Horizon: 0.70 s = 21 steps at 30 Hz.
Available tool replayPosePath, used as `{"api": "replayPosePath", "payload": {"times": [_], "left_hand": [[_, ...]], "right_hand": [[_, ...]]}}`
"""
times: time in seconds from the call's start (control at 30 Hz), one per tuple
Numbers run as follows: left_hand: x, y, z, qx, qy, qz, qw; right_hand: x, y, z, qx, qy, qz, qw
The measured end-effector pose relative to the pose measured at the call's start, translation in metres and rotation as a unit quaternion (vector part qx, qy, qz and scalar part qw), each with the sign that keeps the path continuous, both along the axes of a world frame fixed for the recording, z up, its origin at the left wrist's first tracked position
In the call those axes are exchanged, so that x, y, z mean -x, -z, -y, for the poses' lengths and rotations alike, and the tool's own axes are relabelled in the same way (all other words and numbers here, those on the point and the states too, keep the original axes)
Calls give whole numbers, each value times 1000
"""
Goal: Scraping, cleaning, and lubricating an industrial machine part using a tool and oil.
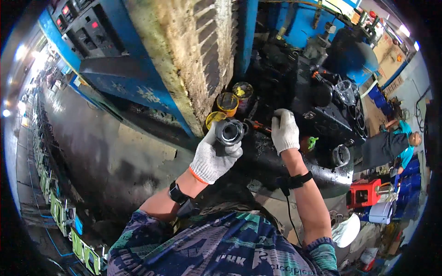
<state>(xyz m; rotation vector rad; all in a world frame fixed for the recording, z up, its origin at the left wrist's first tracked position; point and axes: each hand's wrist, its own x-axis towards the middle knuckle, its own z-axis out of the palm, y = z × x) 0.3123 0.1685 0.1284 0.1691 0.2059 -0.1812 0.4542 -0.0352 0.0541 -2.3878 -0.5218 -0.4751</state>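
Note:
My left hand, in a white knit glove, is closed around a dark, round, hollow part with its open end turned up. To the right my gloved right hand is above the black worktop, its fingers curled in. Whatever lies inside those fingers is hidden. Between the two hands is an orange-handled tool. Its right end meets the edge of the right glove, and I cannot tell if that hand grips it. A green-topped item stands just right of the right hand.
Yellow-rimmed tins stand beyond my left hand, against a grimy blue machine. A shiny ring-shaped piece rests at the worktop's right. A red stand is farther right, near another person.

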Motion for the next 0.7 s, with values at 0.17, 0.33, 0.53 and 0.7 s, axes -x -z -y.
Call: {"api": "replayPosePath", "payload": {"times": [0.17, 0.33, 0.53, 0.7], "left_hand": [[-12, 2, 30, -26, 32, -8, 999], [-31, 14, 77, -46, 42, -24, 998], [-46, 0, 180, -103, 112, 16, 988], [-41, -7, 307, -95, 167, 47, 980]], "right_hand": [[41, -54, 37, -120, 1, 101, 988], [106, -102, 128, -238, 60, 77, 966], [189, -125, 243, -425, 82, 80, 898], [248, -100, 366, -212, 154, 151, 953]]}}
